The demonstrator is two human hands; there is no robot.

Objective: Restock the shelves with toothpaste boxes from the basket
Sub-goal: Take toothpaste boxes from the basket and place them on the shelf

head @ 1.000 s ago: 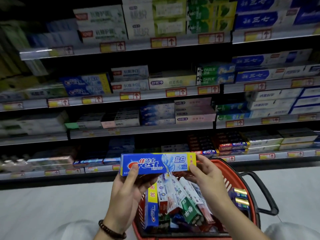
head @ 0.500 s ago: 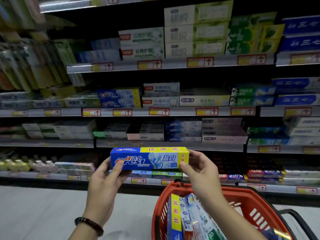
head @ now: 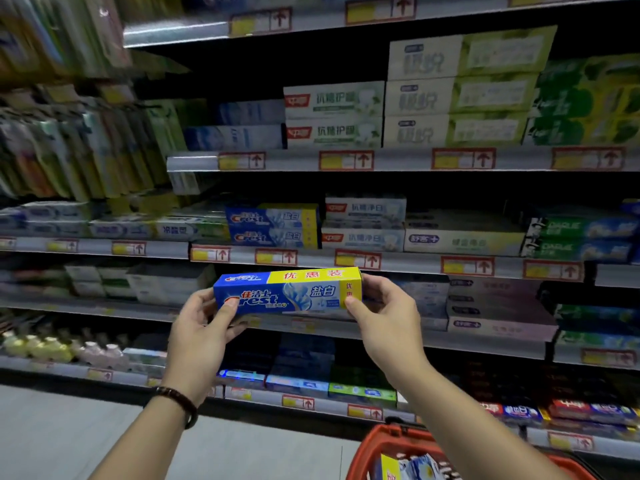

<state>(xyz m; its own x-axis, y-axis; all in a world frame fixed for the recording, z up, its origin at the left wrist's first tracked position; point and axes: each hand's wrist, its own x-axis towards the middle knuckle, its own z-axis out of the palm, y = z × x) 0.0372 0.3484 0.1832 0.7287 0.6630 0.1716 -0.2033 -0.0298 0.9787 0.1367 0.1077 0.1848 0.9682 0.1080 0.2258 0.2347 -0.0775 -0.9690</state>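
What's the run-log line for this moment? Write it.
held: Crest box, level | left hand: grips left end | right hand: grips right end | shelf above: matching Crest boxes | basket: lower right, boxes inside

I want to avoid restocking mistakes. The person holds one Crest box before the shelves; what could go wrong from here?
1. The left hand and right hand hold the Crest box only near its ends; releasing one could let it tip or drop.
2. The matching Crest stack sits one shelf higher than the box is held, so it might land among other brands.
3. Sliding it onto that two-high stack could push those boxes askew.
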